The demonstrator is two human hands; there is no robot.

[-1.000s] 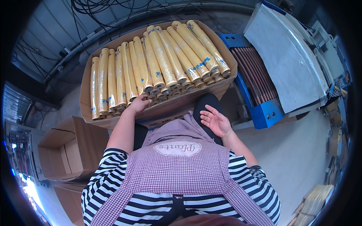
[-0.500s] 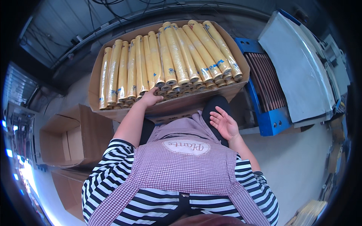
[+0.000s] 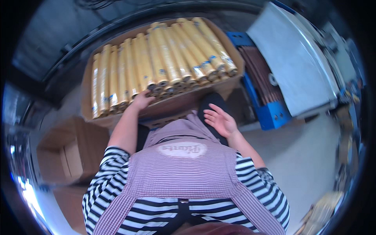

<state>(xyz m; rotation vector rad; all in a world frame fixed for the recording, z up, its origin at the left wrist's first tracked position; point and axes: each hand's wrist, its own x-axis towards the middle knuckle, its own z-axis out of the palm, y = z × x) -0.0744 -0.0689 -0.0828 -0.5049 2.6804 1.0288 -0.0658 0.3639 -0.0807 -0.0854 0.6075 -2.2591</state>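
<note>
In front of me stands a large cardboard box (image 3: 192, 94) packed with long yellow rolls (image 3: 127, 74) in clear, shiny wrapping. They lie side by side in layers, their round ends toward me. My left hand (image 3: 141, 101) is at the box's near edge, fingertips against the roll ends, thumb held apart. No roll is visibly lifted by it. Over my right knee hovers my right hand (image 3: 221, 121), palm turned up and fingers loosely spread, with nothing in it.
To the left are an open cardboard box (image 3: 58, 152) and another carton (image 3: 70, 203) below it. On the right, a blue frame (image 3: 274, 117) holds brown rods (image 3: 262, 74), beside a large pale sheet-covered surface (image 3: 295, 62). Stacked flat material (image 3: 321, 211) lies at lower right.
The whole view has shifted, so the box and both hands appear further left. Against the box, my hands have hardly moved. A small white ring now shows beside the brown rods.
</note>
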